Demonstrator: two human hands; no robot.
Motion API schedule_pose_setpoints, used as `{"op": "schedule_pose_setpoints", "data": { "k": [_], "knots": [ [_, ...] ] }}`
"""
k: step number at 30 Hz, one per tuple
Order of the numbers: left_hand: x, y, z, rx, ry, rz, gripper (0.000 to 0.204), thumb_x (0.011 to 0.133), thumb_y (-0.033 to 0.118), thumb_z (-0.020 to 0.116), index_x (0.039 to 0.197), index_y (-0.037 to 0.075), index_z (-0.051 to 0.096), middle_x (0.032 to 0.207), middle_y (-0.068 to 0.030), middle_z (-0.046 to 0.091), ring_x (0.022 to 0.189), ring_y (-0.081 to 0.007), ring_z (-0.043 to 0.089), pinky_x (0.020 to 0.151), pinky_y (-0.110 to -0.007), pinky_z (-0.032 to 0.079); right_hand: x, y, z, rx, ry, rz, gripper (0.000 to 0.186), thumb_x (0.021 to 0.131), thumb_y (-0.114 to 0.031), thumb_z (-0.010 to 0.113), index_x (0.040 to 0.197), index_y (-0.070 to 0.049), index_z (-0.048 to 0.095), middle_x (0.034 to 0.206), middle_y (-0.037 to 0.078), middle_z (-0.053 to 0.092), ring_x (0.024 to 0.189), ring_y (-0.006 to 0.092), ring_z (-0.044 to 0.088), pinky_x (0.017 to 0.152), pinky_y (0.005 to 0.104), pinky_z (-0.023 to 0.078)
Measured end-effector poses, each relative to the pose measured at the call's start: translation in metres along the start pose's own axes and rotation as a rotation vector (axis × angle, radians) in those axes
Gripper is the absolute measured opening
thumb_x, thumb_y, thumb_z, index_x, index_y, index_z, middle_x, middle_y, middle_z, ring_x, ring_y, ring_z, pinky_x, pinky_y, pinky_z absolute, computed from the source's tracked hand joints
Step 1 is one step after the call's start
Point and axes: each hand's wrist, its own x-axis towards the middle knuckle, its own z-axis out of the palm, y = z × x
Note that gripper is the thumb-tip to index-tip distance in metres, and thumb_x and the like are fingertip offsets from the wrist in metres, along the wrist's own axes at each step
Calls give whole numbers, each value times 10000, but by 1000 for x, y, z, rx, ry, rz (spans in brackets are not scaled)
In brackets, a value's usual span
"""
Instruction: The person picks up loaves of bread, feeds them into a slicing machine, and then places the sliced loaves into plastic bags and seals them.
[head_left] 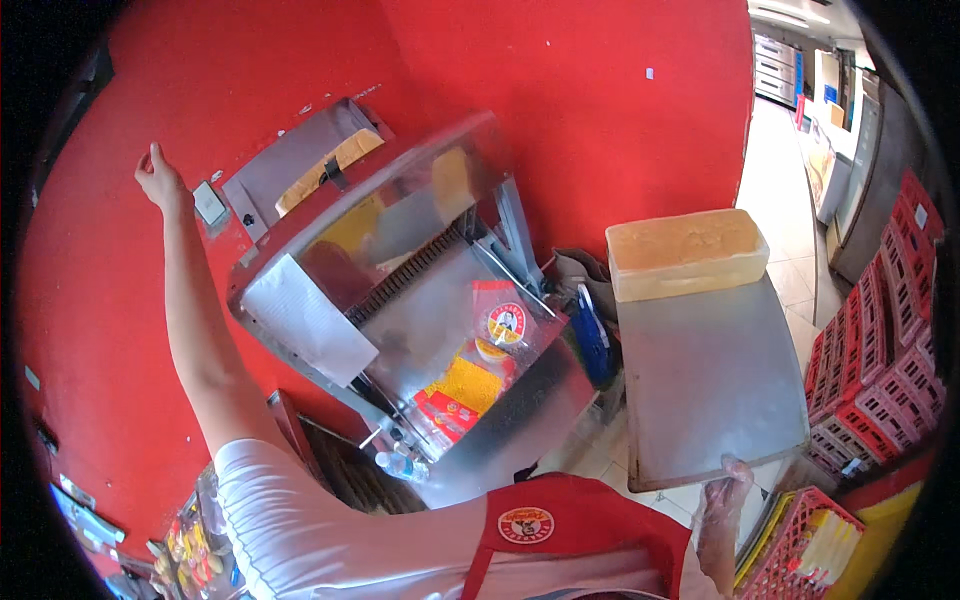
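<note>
My left hand (158, 178) is raised against the red wall, fingers slightly bent and apart, holding nothing, beside a small white switch-like fitting (209, 203). My right hand (728, 485), seemingly in a clear plastic glove, grips the near edge of a metal tray (712, 385). A long, pale golden bread loaf (685, 255) rests on the tray's far end. Between my arms stands a metal slicing machine (400, 320) with a row of blades and a clear lid; red-and-yellow plastic bags (465, 385) lie on its lower platform. Another loaf (325, 170) is at its back.
Stacked red plastic crates (870, 360) line the right, with another red crate (780, 555) below. A water bottle (400, 465) sits by the machine's front. Packaged goods (195, 535) are at lower left. A tiled passage (780, 200) leads back past the red wall to metal appliances (775, 70).
</note>
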Motion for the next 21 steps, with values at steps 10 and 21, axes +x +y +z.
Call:
{"op": "schedule_pose_setpoints", "data": {
  "k": [10,21],
  "knots": [
    [-454,201,-29,-373,-1346,-324,238,908,246,570,1021,46,634,907,-42,627,830,-118,580,758,-258,466,21,-48,-75,-200,15,53,331,626,-48,548,951,10,563,838,93,617,723,231,629,641,367,559],
    [-746,286,-78,-946,-857,-1664,387,959,305,426,1288,104,455,1240,-64,570,1070,-223,597,846,-379,532,-59,-161,-96,-363,-23,-115,453,640,35,521,1092,46,505,926,113,593,794,223,606,723,349,527]
  ]
}}
